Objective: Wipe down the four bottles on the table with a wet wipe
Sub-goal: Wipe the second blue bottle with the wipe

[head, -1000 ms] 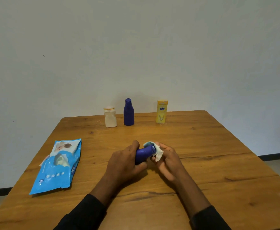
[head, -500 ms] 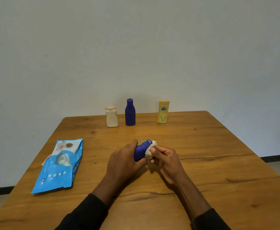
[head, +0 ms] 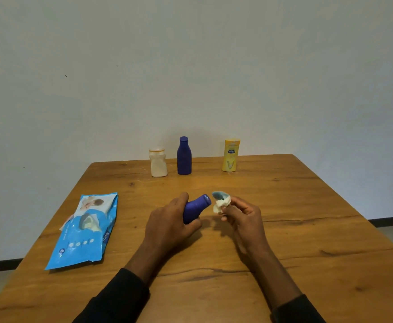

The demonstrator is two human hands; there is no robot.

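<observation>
**Wipe pulled clear of the bottle cap**

Since half a second ago, the right hand [head: 244, 217] has drawn the wet wipe [head: 221, 201] off the small blue bottle [head: 195, 207]. The wipe was pressed against the cap then, and now a narrow gap separates them. The right hand pinches the bunched white wipe between thumb and fingertips, its blue-grey stained face turned toward the bottle. The left hand [head: 167, 220], just left of the right one, curls its fingers and thumb round the bottle's body. It holds the bottle tilted, with the cap pointing up and right toward the wipe. Both hands are low over the wooden table [head: 307, 229].

Well beyond the hands, three more bottles stand upright along the far edge. A cream bottle [head: 158, 163] stands beyond the left hand, with a tall blue bottle [head: 184, 157] just beside it. A yellow bottle [head: 230, 156] stands beyond the right hand. A blue pack of wipes [head: 86, 229] lies flat, well to the left of the left hand.
</observation>
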